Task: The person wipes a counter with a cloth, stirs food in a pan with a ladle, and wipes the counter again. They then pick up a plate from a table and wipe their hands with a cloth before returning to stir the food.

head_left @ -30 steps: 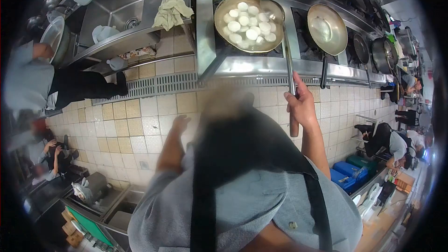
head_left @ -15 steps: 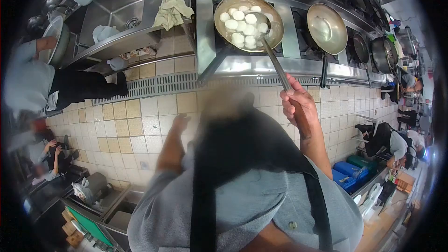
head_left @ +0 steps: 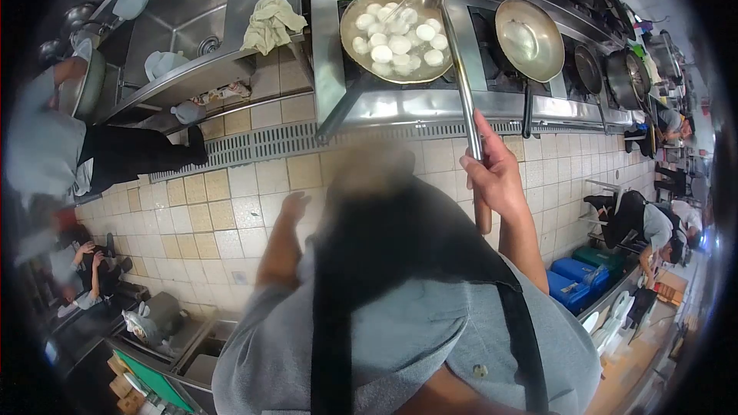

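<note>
My right hand is closed round the wooden grip of a long-handled metal ladle, index finger stretched along the handle. The ladle's bowl is raised over the far rim of a frying pan, tilted, with liquid streaming from it into the pan. Round white pieces, several of them, sit in cloudy liquid there. The pan rests on the stove with its dark handle pointing toward me. Down at my side hangs my left hand, holding nothing, its fingers loosely apart.
A second pan with a little liquid stands on the burner to the right. Left of the stove, a crumpled cloth lies by the sink. A person works at the far left; others are at the right.
The ladle has come up out of the liquid and over the pan's far edge, and it now pours. The white pieces have shifted. My left hand stays low.
</note>
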### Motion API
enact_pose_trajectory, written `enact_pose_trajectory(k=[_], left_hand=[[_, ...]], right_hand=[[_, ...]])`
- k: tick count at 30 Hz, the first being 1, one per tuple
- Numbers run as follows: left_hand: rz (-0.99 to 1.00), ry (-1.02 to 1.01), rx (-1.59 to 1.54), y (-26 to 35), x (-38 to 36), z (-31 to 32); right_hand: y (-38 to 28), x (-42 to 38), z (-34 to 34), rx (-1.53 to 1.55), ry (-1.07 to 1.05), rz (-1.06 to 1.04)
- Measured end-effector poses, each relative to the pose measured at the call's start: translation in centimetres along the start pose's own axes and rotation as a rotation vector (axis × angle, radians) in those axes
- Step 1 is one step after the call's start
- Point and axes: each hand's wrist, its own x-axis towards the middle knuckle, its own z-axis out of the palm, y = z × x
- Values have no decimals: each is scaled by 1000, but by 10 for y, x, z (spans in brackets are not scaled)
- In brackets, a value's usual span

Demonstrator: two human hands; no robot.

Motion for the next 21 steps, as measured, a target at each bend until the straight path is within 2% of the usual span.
enact_pose_trajectory(k=[1, 2, 4, 5, 7, 8, 10, 13, 14, 16, 17, 18, 20, 21], left_hand=[[70, 4, 222, -15, 9, 12], [73, 4, 225, -26, 15, 23], [238, 259, 168, -42, 20, 37], [237, 260, 169, -26, 15, 25], [-334, 41, -410, 25, 0, -15], [-337, 44, -411, 27, -1, -18], [-274, 93, -416, 33, -6, -22], [-330, 24, -523, 48, -20, -30], [-329, 29, -520, 33, -16, -19], [-52, 25, -5, 8, -10, 1], [93, -19, 123, 8, -19, -4], [99, -18, 128, 13, -23, -6], [-271, 93, -484, 15, -24, 1], [-336, 70, -535, 15, -24, 3]], right_hand=[[4, 2, 0, -112, 41, -44], [15, 7, -1, -111, 45, -45], [39, 18, -4, -290, 147, -285], [35, 15, -2, -288, 146, -286], [24, 10, 2, 9, 121, -32], [26, 10, 2, 10, 116, -33], [36, 12, -4, 357, 59, -55], [42, 25, -17, 457, 137, -57], [41, 30, -19, 461, 137, -61], [39, 38, -26, 448, 164, -7], [48, 44, -30, 480, 165, -8], [55, 47, -33, 483, 170, -12], [64, 51, -37, 547, 202, 56], [74, 53, -39, 550, 206, 54]])
